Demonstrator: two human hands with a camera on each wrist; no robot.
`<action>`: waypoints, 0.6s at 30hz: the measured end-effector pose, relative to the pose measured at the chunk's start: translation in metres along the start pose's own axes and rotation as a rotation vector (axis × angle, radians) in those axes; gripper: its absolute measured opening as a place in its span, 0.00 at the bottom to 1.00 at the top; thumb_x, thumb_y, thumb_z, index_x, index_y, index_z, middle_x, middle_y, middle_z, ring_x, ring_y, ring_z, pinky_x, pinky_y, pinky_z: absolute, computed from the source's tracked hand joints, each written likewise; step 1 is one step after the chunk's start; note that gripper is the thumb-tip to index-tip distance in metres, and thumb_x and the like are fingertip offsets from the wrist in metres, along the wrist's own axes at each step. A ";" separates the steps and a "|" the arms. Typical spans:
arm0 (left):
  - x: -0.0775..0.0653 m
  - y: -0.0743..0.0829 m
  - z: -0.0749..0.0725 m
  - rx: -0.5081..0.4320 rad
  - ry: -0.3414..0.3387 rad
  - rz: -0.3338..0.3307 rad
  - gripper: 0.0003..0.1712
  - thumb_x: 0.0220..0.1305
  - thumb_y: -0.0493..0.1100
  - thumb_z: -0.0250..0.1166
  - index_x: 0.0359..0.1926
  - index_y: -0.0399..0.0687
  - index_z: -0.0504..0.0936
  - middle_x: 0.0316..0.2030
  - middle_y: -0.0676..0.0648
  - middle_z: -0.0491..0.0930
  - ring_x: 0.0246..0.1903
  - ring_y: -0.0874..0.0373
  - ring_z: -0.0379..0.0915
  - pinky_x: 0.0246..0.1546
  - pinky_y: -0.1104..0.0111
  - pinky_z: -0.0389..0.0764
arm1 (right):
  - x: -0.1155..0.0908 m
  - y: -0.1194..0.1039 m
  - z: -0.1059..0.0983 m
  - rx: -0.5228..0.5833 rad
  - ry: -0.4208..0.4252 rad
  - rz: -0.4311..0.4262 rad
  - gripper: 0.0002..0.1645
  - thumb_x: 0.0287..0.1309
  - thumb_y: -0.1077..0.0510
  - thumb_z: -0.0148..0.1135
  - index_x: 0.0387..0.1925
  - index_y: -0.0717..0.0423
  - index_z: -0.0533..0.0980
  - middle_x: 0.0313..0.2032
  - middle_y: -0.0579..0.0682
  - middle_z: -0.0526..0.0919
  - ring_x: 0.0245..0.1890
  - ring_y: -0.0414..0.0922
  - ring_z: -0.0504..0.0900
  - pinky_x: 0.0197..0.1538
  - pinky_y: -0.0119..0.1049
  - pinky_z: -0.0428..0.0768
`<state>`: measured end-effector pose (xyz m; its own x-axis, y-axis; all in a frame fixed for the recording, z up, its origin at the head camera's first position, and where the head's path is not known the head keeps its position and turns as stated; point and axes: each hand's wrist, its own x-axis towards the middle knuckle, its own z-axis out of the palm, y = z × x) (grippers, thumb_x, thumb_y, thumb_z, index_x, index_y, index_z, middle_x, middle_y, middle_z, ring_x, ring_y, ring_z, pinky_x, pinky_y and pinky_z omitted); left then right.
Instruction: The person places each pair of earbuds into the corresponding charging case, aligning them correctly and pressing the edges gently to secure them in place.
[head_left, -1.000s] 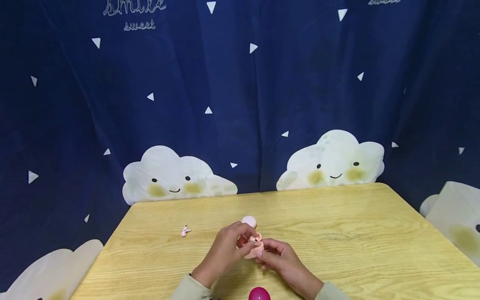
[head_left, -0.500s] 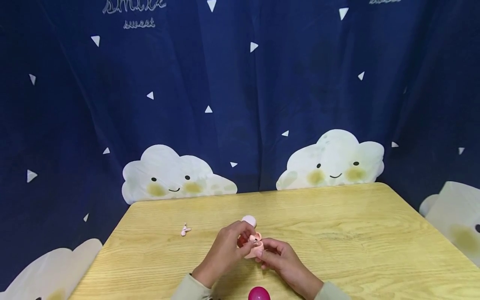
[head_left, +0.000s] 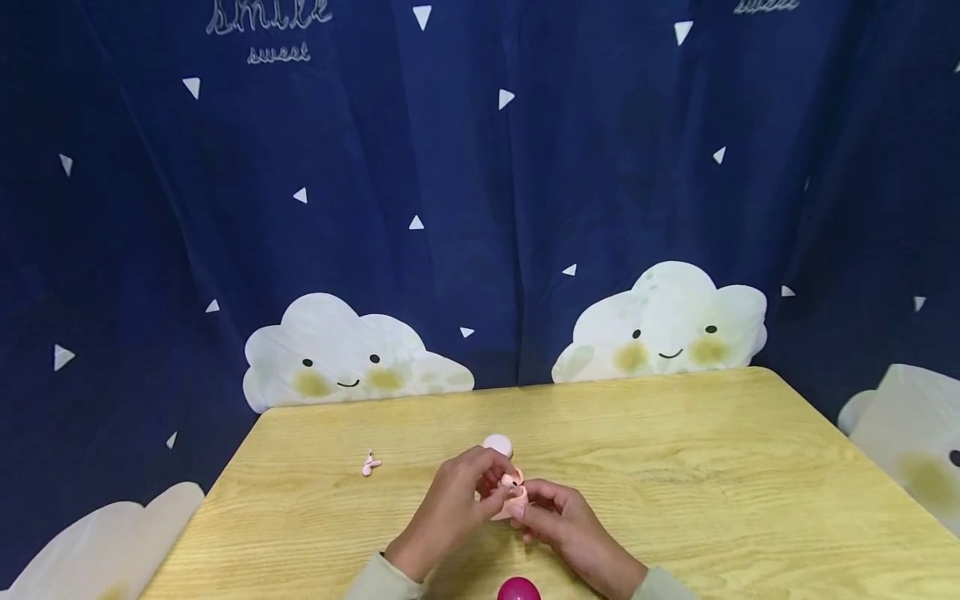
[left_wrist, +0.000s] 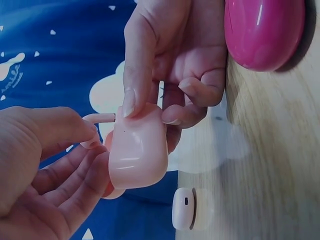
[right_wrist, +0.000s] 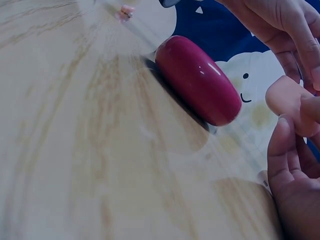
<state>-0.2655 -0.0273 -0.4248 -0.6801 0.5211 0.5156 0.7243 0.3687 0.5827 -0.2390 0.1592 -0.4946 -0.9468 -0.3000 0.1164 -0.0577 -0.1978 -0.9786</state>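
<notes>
Both hands [left_wrist: 150,100] grip pink case [left_wrist: 137,152]; magenta capsule [left_wrist: 262,32], perhaps earbud [left_wrist: 184,215], on table [left_wrist: 280,165].

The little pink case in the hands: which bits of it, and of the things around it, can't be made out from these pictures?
- Pink case: its opening, in the head view and the left wrist view, hidden by the left hand and right hand.
- Magenta case: cut off by the bottom edge in the head view.
- Small pink piece: too small in the head view, blurred in the right wrist view.
</notes>
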 end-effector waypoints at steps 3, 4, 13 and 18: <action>-0.001 0.001 0.001 0.011 0.007 0.006 0.09 0.56 0.35 0.70 0.36 0.50 0.80 0.31 0.55 0.78 0.26 0.68 0.72 0.28 0.72 0.79 | 0.000 0.001 0.000 0.007 0.006 0.004 0.17 0.63 0.60 0.61 0.50 0.66 0.75 0.39 0.51 0.81 0.37 0.40 0.80 0.37 0.32 0.80; -0.001 0.001 0.001 0.010 0.009 0.007 0.09 0.56 0.35 0.71 0.36 0.50 0.80 0.30 0.55 0.78 0.26 0.68 0.72 0.27 0.72 0.79 | 0.000 0.001 0.000 0.008 0.006 0.005 0.17 0.63 0.60 0.61 0.50 0.66 0.76 0.39 0.51 0.81 0.37 0.40 0.80 0.37 0.32 0.80; -0.003 0.004 0.002 0.029 0.018 0.031 0.08 0.55 0.34 0.70 0.35 0.47 0.80 0.28 0.55 0.77 0.26 0.66 0.73 0.27 0.73 0.79 | 0.000 0.001 0.000 0.000 0.008 0.015 0.16 0.62 0.61 0.62 0.50 0.65 0.76 0.40 0.51 0.81 0.37 0.40 0.80 0.36 0.32 0.80; 0.000 0.005 0.000 0.042 0.017 0.039 0.08 0.55 0.34 0.71 0.35 0.47 0.80 0.28 0.56 0.77 0.25 0.66 0.72 0.26 0.73 0.78 | 0.002 -0.001 0.000 -0.007 0.027 0.015 0.18 0.62 0.60 0.62 0.51 0.65 0.76 0.40 0.51 0.81 0.37 0.40 0.79 0.38 0.33 0.81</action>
<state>-0.2622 -0.0251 -0.4222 -0.6525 0.5226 0.5488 0.7544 0.3800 0.5352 -0.2406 0.1592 -0.4939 -0.9557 -0.2780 0.0971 -0.0453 -0.1868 -0.9813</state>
